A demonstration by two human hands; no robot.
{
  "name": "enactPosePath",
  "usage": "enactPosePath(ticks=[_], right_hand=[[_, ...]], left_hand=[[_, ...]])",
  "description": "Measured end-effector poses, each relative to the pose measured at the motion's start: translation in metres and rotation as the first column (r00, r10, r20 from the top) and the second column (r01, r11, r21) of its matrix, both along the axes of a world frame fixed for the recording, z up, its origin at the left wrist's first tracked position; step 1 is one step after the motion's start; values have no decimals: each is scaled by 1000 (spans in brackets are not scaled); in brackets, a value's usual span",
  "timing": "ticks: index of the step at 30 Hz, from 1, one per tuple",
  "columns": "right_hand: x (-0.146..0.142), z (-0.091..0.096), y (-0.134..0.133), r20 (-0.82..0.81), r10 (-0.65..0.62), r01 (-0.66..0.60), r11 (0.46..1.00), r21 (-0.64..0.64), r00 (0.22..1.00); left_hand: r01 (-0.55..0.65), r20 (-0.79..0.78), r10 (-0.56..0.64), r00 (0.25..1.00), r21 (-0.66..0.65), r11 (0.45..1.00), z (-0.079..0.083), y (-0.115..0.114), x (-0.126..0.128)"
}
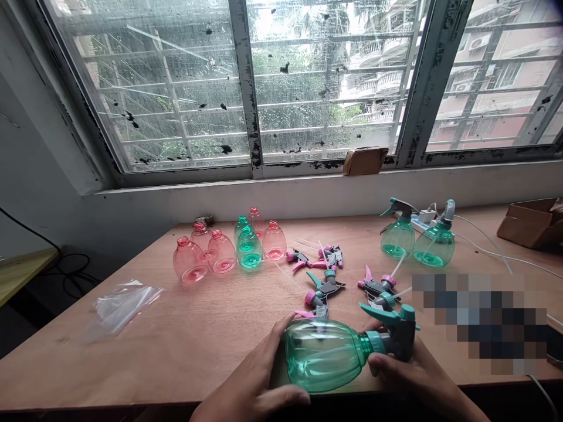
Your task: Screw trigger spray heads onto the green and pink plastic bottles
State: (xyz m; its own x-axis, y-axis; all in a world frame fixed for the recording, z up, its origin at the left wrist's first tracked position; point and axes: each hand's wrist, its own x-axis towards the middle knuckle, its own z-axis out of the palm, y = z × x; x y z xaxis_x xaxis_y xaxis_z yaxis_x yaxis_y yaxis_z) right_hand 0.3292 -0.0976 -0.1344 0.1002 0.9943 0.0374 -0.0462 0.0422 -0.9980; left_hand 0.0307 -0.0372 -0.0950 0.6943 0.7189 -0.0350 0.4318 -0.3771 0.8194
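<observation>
A green transparent spray bottle (323,354) lies sideways in the air at the table's front edge, its base to the left. My left hand (253,378) is wrapped round the base end. With my right hand (411,372) I grip the neck, where a dark grey trigger head with teal parts (398,334) sits on the bottle; a pale tube shows inside. The far fingers of both hands are partly hidden. Just beyond lie several loose trigger sprayer heads with pink (376,287) or teal (328,285) parts and thin white tubes.
Several red bottles (223,253) and two green bottles (250,249) stand without heads at back left. Two green bottles with heads (397,234) stand at back right, by a power strip (423,223) and cardboard box (530,225). Plastic bags (127,305) lie left. A pixelated patch covers the right.
</observation>
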Motion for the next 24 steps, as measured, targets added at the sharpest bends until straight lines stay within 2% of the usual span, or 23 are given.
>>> enactPosePath(ticks=[5, 11, 20, 24], right_hand=[[-1, 0, 0, -4, -5, 5, 1000, 1, 1000], [0, -4, 0, -23, -18, 19, 1000, 22, 1000], [1, -3, 0, -30, 0, 1, 1000, 18, 1000], [2, -4, 0, -44, 5, -5, 1000, 11, 999]], left_hand=[[-46, -17, 46, 999, -3, 999, -2, -2, 3], [74, 51, -76, 996, 45, 996, -11, 4, -6], [0, -24, -1, 1000, -2, 1000, -3, 0, 0], [-40, -15, 40, 999, 5, 999, -5, -1, 2]])
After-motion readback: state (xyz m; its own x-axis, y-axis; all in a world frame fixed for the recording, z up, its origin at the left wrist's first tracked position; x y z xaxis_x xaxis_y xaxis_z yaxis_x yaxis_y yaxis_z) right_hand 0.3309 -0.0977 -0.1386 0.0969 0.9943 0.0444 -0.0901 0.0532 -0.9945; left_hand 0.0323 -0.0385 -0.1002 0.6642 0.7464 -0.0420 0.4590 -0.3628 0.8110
